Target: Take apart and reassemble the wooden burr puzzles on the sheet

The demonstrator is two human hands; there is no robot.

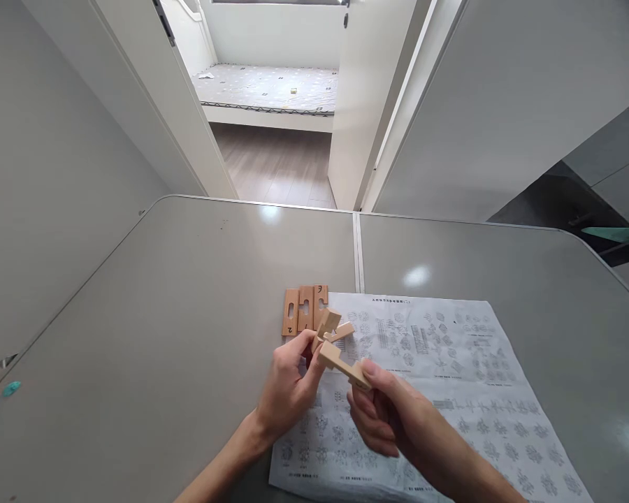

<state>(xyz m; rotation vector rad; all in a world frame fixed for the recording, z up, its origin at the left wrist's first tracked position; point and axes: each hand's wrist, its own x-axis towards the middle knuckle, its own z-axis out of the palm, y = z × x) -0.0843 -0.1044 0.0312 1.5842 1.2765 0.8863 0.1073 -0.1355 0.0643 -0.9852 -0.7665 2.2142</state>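
My left hand (293,377) pinches light wooden puzzle pieces (329,320) that cross each other, with one bar sticking out to the right. In my right hand (393,412), thumb and fingers grip the near end of a notched wooden puzzle piece (343,365). Its far end reaches the pieces in my left hand; whether they interlock I cannot tell. Just beyond my left hand, several darker slotted wooden pieces (290,312) lie side by side, with numbers marked on them. The instruction sheet (472,349), printed with small diagrams, lies under both hands.
The grey table (189,300) has a pale seam (358,251) running away from me. A teal object (11,388) shows at the far left edge. Past the table, an open door (370,91) leads to a bed (267,84). Walls stand on both sides.
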